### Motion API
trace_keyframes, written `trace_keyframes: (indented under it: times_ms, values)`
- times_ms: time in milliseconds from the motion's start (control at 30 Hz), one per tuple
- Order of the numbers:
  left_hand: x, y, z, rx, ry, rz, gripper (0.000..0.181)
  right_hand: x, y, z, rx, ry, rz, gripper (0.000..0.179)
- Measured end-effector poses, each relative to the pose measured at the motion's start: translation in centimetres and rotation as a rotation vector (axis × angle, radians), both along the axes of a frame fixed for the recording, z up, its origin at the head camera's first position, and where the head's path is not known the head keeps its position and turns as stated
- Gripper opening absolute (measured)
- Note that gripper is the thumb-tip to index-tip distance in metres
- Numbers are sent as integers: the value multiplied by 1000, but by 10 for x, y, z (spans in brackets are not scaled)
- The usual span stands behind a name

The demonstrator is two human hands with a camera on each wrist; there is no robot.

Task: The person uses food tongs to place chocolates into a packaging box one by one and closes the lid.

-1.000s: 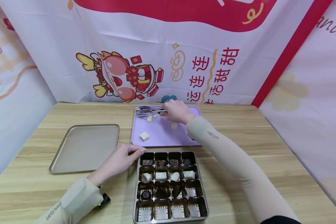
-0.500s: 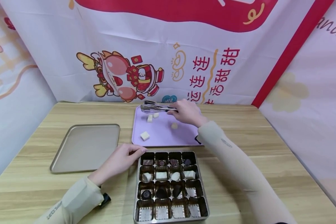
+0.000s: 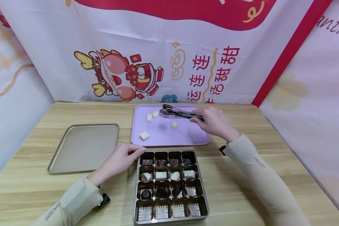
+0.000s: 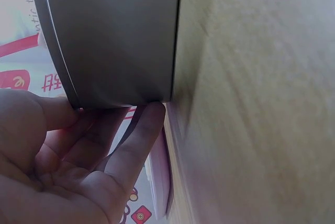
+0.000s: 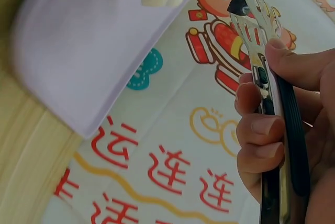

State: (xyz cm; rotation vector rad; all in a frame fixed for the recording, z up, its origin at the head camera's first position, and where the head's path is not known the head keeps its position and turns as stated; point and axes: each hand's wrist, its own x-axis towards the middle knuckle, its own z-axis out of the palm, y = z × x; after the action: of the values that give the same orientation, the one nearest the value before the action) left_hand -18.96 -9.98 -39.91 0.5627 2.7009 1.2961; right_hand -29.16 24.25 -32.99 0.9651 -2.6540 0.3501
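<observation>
Pale wood-grain table (image 3: 257,194) spreads before you, with a printed cloth (image 3: 124,28) hanging behind it at 12 o'clock. Take the metal box (image 4: 110,41) as your clock's centre: a purple tray (image 3: 183,135) lies just beyond it at 12, and a shallow baking pan (image 3: 86,147) sits at 10. Your left hand (image 3: 125,158) rests at the box's corner between 10 and 11, its thumb at the rim and a fingertip low on the wall, the two spread apart. Your right hand (image 3: 214,121), toward 1 o'clock, has its fingers wrapped round the tongs (image 3: 183,115), whose narrowly parted ends hang over the tray, pointing toward 9. On that tray you have four white sweets (image 3: 144,135): one near the middle, one toward 8 and two near 10. Inside the box, your farthest row has dark chocolates (image 3: 146,194), the next holds four white pieces (image 3: 161,175), and the third has three more dark ones.
</observation>
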Motion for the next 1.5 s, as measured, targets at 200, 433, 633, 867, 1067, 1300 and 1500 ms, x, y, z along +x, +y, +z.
trace_keyframes:
  times_ms: [200, 433, 633, 867, 1067, 1300, 1500]
  values:
    - [0, 1, 0, 4, 2, -7, 28, 23, 30, 4, -78, -13, 78, 16]
    - [-2, 2, -1, 11, 18, -23, 29, 47, 53, 7, -129, 5, 191, 26]
    - [-2, 2, 0, 5, 22, -21, 27, 69, 66, -2, -115, 28, 267, 29]
    - [-2, 0, -1, 0, 20, -12, 27, 83, 76, -2, -108, -22, 362, 22]
    - [-1, 0, 0, -2, 16, -15, 27, 93, 87, 6, -111, -21, 458, 26]
    - [-2, -1, -1, -1, 23, -16, 27, 106, 97, 20, -121, -64, 565, 29]
    - [-1, -1, -1, -2, 23, -13, 27, 114, 95, 25, -34, -86, 562, 29]
